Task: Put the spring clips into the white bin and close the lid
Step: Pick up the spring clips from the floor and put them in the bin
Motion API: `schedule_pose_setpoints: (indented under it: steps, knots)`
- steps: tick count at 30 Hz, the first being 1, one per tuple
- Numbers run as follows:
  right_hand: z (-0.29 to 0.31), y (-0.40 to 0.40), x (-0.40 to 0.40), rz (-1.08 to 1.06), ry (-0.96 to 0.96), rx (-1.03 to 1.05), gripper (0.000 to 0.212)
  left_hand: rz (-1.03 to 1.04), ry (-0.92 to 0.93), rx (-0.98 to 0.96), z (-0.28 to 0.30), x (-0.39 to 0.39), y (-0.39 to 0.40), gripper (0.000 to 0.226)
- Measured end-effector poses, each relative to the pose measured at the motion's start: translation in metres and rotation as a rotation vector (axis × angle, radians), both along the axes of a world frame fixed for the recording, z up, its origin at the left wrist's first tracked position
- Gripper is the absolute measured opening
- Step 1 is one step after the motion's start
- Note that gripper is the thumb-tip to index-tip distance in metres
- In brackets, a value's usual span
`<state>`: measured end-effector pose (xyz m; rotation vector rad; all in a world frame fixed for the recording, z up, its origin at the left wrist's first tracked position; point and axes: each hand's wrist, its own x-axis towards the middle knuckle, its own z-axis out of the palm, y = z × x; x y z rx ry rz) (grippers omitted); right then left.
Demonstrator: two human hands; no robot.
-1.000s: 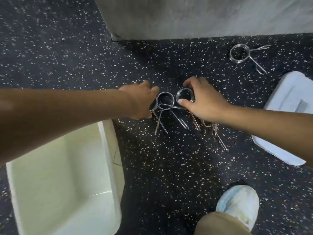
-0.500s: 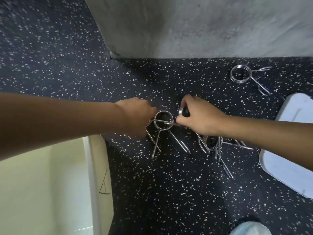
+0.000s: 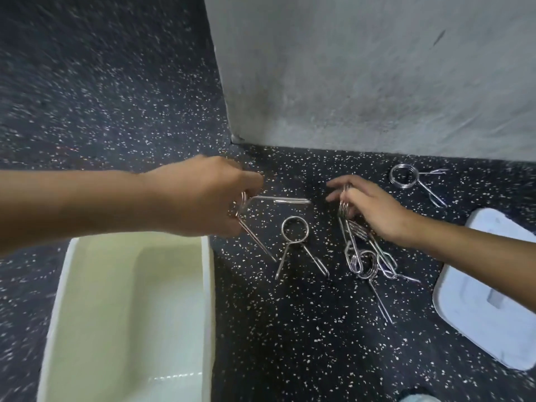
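At my lower left the white bin (image 3: 127, 320) sits open on the speckled floor (image 3: 290, 329), and what I can see of its inside holds no clips. My left hand (image 3: 200, 195) is just above its far rim, fingers closed around the coil of one spring clip (image 3: 246, 210), whose two legs stick out, one toward the right, one down toward the bin's corner. Just right of that, a single clip (image 3: 295, 229) lies flat on the floor. My right hand (image 3: 374, 207) has its fingers pinched on the coil of another clip (image 3: 344, 204), touching a tangled pile of clips (image 3: 367, 262). One more clip (image 3: 403, 176) lies near the grey wall (image 3: 377, 71). The white lid (image 3: 490, 288) rests on the floor at far right.
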<state>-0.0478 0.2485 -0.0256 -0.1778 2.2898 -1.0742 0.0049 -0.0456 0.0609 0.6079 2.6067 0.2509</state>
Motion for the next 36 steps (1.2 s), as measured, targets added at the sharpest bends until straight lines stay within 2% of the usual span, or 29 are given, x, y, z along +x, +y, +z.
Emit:
schedule_pose_setpoints:
  steps: [6, 9, 11, 16, 20, 24, 26, 29, 30, 32, 33, 34, 36]
  knots:
    - [0.037, -0.027, 0.000, -0.297, -0.175, -0.316, 0.038, 0.205, 0.088, 0.122, 0.019, 0.054, -0.045, 0.027]
    - [0.055, -0.047, 0.006, -0.319, -0.226, -0.438, 0.039, 0.305, 0.102, 0.203, 0.013, 0.080, -0.065, 0.031]
    - [0.067, -0.065, 0.015, -0.313, -0.282, -0.485, 0.040, 0.344, 0.097, 0.224, 0.007, 0.099, -0.078, 0.025]
    - [0.102, -0.114, 0.046, -0.250, -0.454, -0.531, 0.041, 0.430, 0.066, 0.227, -0.010, 0.149, -0.101, 0.016]
    - [0.113, -0.156, 0.074, -0.195, -0.626, -0.490, 0.039, 0.525, 0.007, 0.275, -0.032, 0.189, -0.099, 0.027]
    - [0.113, -0.187, 0.097, -0.046, -0.699, -0.407, 0.031, 0.499, -0.088, 0.323, -0.053, 0.218, -0.090, 0.026]
    - [0.116, -0.200, 0.103, 0.069, -0.636, -0.315, 0.029, 0.493, -0.115, 0.334, -0.062, 0.227, -0.088, 0.022]
    - [0.112, -0.223, 0.106, 0.193, -0.479, -0.171, 0.040, 0.437, -0.066, 0.249, -0.084, 0.234, -0.089, 0.017]
    - [0.108, -0.232, 0.106, 0.228, -0.428, -0.149, 0.041, 0.428, -0.057, 0.168, -0.094, 0.235, -0.089, 0.026]
    - [0.096, -0.248, 0.106, 0.325, -0.293, -0.081, 0.042, 0.398, -0.093, 0.008, -0.113, 0.235, -0.088, 0.064]
    - [0.090, -0.255, 0.107, 0.375, -0.224, -0.043, 0.041, 0.368, -0.104, -0.046, -0.120, 0.234, -0.085, 0.073]
    - [0.084, -0.262, 0.108, 0.421, -0.166, -0.009, 0.040, 0.334, -0.133, -0.091, -0.122, 0.232, -0.081, 0.070]
    - [0.069, -0.274, 0.113, 0.499, -0.065, 0.049, 0.038, 0.275, -0.144, -0.144, -0.121, 0.227, -0.074, 0.049]
